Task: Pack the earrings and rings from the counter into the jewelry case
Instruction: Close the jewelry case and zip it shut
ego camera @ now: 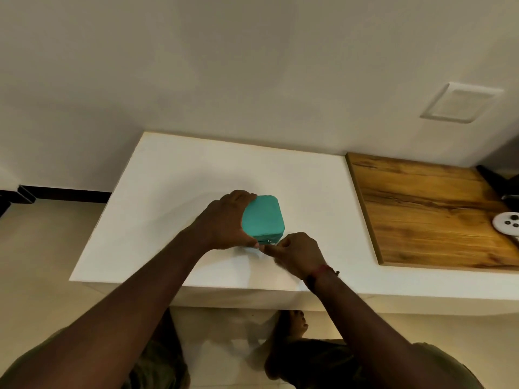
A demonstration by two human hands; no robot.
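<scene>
Jewelry case (264, 217): teal, square with rounded corners, lid down. It sits flat near the middle of the white counter (168, 192).

Left hand (224, 223): at the case's 9 o'clock, grasping it. The fingers wrap over the far left corner and the thumb presses the near left corner.

Right hand (297, 254): at the case's 5 o'clock, knuckles up and fingers curled. Thumb and forefinger are nipped together against the front seam, probably on a zip tab, though that part is too small to make out.

Front fitting (269, 241): a small round metal piece on the dark seam band at the case's 6 o'clock, just beside the right fingertips.

Wrist thread (320, 272): a reddish band around the right wrist.

Wooden board (427, 209): brown, grained, at the case's 3 o'clock. It lies on the counter well apart from the case.

White round dish (507, 223): at the board's 3 o'clock edge, cut off by the frame, with a few small dark pieces on it.

Wall plate (460, 103): pale square panel on the wall at the case's 2 o'clock.

Foot (295, 321): bare, on the floor under the counter's near edge at 6 o'clock.
</scene>
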